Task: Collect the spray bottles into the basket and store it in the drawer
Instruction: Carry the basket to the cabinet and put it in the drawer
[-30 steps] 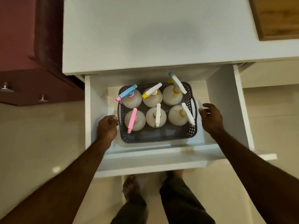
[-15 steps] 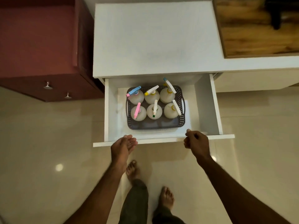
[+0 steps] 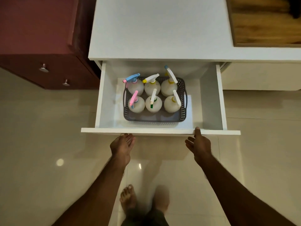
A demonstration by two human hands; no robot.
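A dark grey perforated basket [image 3: 154,117] sits on the floor of the pulled-out white drawer [image 3: 160,131]. Inside it stand several white spray bottles [image 3: 153,103] in two rows, with pink, blue, yellow, green and white trigger heads. My left hand [image 3: 122,145] reaches to the drawer's front edge with straight fingers, the fingertips at or just under the edge. On the right, my right hand [image 3: 198,141] has its fingers spread, and one fingertip touches the top of the front edge. Neither hand holds anything.
The drawer belongs to a white cabinet [image 3: 159,28]. A dark red cabinet [image 3: 42,43] with two metal knobs stands to the left, and a wooden surface [image 3: 265,22] lies at the back right. My bare feet [image 3: 143,199] stand on the glossy tiled floor below the drawer.
Both hands let go of the basket's sides and drew back out of the drawer to its front edge. The right hand's fingers uncurled. The view pulled back from the drawer.
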